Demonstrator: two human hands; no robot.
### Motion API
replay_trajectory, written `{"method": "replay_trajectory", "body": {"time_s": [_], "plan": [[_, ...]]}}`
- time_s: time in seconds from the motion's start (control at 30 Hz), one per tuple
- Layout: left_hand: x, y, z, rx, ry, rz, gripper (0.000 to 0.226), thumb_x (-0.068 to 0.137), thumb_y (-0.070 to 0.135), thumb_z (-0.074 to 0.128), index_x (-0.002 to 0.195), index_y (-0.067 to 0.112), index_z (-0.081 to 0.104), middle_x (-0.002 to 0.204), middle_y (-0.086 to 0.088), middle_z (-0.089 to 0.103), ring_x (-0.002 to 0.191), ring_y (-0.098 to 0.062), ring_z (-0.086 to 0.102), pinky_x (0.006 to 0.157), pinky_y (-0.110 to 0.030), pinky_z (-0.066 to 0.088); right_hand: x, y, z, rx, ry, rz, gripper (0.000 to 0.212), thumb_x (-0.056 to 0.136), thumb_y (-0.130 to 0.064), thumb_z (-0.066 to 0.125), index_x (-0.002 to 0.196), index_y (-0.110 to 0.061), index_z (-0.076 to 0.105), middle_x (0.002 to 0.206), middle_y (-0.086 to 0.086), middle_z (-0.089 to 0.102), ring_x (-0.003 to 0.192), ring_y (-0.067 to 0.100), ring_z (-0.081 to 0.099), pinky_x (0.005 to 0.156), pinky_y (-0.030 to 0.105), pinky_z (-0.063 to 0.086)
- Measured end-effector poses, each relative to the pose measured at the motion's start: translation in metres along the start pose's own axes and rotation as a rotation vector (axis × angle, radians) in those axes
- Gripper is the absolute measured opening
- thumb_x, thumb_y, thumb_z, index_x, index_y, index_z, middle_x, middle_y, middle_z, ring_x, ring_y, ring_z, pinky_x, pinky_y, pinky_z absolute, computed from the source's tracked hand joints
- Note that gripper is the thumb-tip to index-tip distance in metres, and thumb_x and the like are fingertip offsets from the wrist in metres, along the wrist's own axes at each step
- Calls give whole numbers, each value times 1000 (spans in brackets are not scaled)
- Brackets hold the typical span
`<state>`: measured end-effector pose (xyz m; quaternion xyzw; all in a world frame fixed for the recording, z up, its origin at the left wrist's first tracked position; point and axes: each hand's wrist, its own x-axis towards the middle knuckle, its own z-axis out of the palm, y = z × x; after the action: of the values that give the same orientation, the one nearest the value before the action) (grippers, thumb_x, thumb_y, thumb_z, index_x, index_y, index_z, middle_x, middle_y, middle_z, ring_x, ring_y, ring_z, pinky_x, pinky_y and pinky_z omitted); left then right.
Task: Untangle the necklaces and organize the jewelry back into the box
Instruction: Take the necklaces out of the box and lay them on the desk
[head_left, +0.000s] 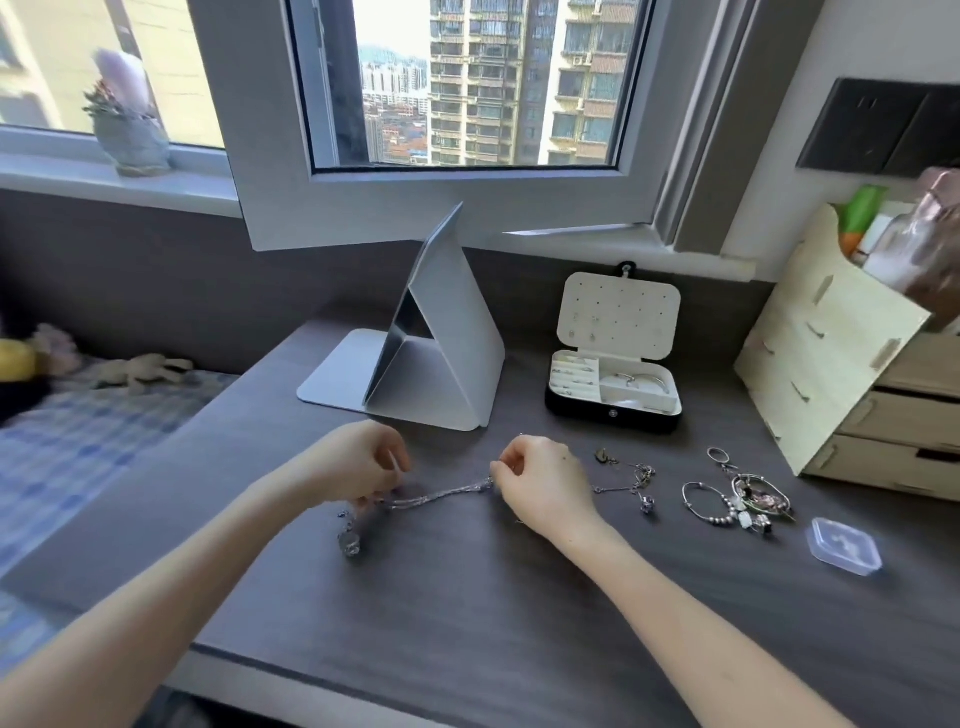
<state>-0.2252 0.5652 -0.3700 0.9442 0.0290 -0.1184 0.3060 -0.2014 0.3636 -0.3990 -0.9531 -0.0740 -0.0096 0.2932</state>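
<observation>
A silver necklace chain (441, 493) stretches across the dark desk between my hands. My left hand (358, 462) pinches its left end, where a pendant (350, 543) dangles onto the desk. My right hand (545, 480) pinches the chain's right end. More tangled chain with small charms (641, 480) lies just right of my right hand. Further right sits a pile of bangles, rings and beaded pieces (743, 501). The black jewelry box (613, 410) stands open behind, its cream lid (618, 322) upright with earrings, rings and a bangle inside.
A folded grey stand mirror (441, 338) is behind my hands. A small clear plastic case (844, 545) lies at the right. A wooden drawer organizer (852, 374) fills the right edge. An open window sash (467, 208) overhangs the desk's back. A bed is to the left.
</observation>
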Motion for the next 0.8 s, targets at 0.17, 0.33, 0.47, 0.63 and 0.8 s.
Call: {"method": "replay_trajectory", "body": {"time_s": [0.17,0.33,0.47,0.63,0.8], "plan": [[6,10,-2,151,50,49,25,86,4,47,100,17,63,93,2,64,77,-21,63,71,-28,52,2,9,-3,-88,10,-19,18,90,-29,54,99,-18,66,102,3,68,101,27,60,76,30,44],[12,23,-4,222,90,128,26,89,6,50,107,14,66,104,-1,65,98,-19,58,78,-21,42,-1,22,-25,-90,85,-39,17,90,-27,55,96,-20,69,97,1,69,98,24,61,75,28,43],[18,41,4,179,139,220,26,89,5,51,105,16,68,94,4,61,89,-15,57,74,-19,39,0,45,-54,-54,165,6,13,87,-23,58,89,-20,71,90,-3,70,92,20,62,72,27,42],[32,71,32,110,216,398,32,85,-2,49,102,16,69,105,-2,63,98,-22,59,83,-29,46,17,87,-94,-88,323,108,17,87,-14,57,88,-17,74,95,2,72,95,24,62,75,29,43],[58,105,61,142,243,560,49,83,-7,43,119,18,64,133,5,54,117,-18,53,95,-23,38,52,114,-114,-190,306,111,19,90,-16,56,100,-16,73,105,2,70,103,24,60,81,32,48]]}}
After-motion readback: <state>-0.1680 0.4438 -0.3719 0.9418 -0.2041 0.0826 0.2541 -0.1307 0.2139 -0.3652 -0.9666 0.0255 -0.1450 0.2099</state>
